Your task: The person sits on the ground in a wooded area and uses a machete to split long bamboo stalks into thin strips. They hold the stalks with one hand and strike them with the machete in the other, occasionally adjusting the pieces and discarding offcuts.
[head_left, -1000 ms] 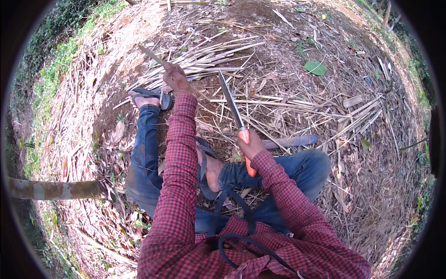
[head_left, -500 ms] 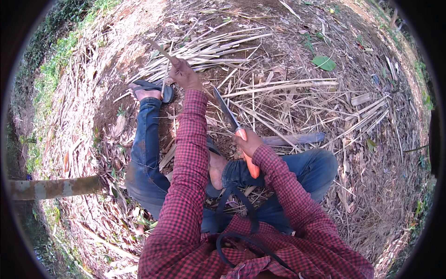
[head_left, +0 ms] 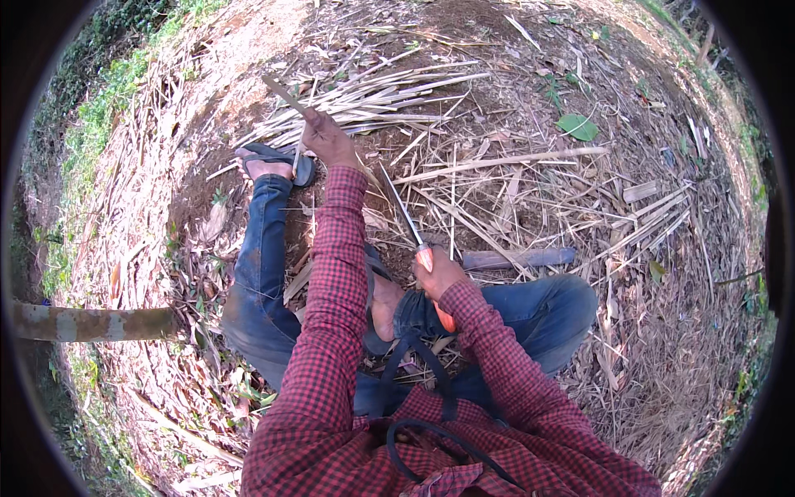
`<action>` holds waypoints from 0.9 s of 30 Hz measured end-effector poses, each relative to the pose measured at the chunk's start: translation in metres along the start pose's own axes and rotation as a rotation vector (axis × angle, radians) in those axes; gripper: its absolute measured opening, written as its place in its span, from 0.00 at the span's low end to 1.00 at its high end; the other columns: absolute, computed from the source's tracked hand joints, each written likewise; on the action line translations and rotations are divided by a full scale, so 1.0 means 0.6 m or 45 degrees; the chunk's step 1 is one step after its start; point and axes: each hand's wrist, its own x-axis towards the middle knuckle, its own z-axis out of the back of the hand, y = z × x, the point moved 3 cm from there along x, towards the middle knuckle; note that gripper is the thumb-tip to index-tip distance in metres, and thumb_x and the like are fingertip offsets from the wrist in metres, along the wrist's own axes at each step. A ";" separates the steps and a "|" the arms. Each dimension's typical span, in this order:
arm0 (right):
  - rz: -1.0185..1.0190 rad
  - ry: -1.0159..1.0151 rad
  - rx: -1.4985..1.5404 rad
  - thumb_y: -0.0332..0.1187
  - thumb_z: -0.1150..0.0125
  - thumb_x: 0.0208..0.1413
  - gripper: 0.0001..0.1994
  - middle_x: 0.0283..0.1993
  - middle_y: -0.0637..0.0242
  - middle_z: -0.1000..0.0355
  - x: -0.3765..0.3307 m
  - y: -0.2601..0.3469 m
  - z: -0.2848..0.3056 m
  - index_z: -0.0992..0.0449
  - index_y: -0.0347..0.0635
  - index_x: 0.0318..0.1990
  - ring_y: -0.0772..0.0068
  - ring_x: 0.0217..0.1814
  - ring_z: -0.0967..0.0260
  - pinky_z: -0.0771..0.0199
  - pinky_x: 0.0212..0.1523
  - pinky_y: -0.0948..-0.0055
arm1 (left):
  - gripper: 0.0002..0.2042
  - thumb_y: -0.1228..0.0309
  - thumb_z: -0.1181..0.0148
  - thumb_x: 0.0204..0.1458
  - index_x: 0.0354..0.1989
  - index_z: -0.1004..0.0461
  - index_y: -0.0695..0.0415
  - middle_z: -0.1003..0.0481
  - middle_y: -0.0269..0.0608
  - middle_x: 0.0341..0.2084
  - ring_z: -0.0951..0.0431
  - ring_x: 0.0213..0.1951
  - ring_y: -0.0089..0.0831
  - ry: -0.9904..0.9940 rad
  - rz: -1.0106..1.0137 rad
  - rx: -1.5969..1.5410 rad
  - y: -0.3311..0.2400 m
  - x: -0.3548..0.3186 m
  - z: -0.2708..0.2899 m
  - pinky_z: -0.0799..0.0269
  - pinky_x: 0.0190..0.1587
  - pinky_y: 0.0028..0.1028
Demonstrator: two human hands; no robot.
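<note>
Dry litter [head_left: 646, 364] surrounds the hands [head_left: 441, 275], left holding a strip [head_left: 284, 93], right a knife [head_left: 416, 234].

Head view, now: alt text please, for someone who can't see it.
Right hand grips an orange-handled knife, blade angled forward and left; left hand, farther forward, holds a narrow flat strip. Ahead of the seated person's blue-jeaned legs, pale strips lie piled on leaf-littered ground.
</note>
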 end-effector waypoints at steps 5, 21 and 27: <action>-0.004 0.068 0.447 0.38 0.45 0.51 0.16 0.23 0.64 0.33 0.011 0.032 0.044 0.36 0.35 0.41 0.74 0.17 0.34 0.31 0.17 0.75 | 0.27 0.43 0.62 0.54 0.16 0.45 0.55 0.48 0.26 0.11 0.49 0.14 0.17 -0.089 -0.107 0.135 -0.067 0.036 0.019 0.56 0.17 0.20; 0.313 -0.175 0.780 0.39 0.40 0.49 0.22 0.25 0.63 0.32 -0.052 0.045 0.117 0.36 0.35 0.47 0.76 0.19 0.34 0.33 0.21 0.75 | 0.14 0.65 0.56 0.59 0.44 0.28 0.62 0.32 0.31 0.24 0.32 0.27 0.18 0.817 0.136 0.559 -0.150 0.019 0.070 0.34 0.31 0.19; 0.523 -0.357 0.656 0.36 0.40 0.46 0.23 0.29 0.56 0.31 -0.067 0.061 0.120 0.37 0.35 0.49 0.65 0.26 0.30 0.30 0.30 0.69 | 0.10 0.71 0.49 0.55 0.41 0.27 0.64 0.25 0.35 0.27 0.27 0.31 0.19 0.959 0.182 0.636 -0.196 0.026 0.077 0.32 0.34 0.18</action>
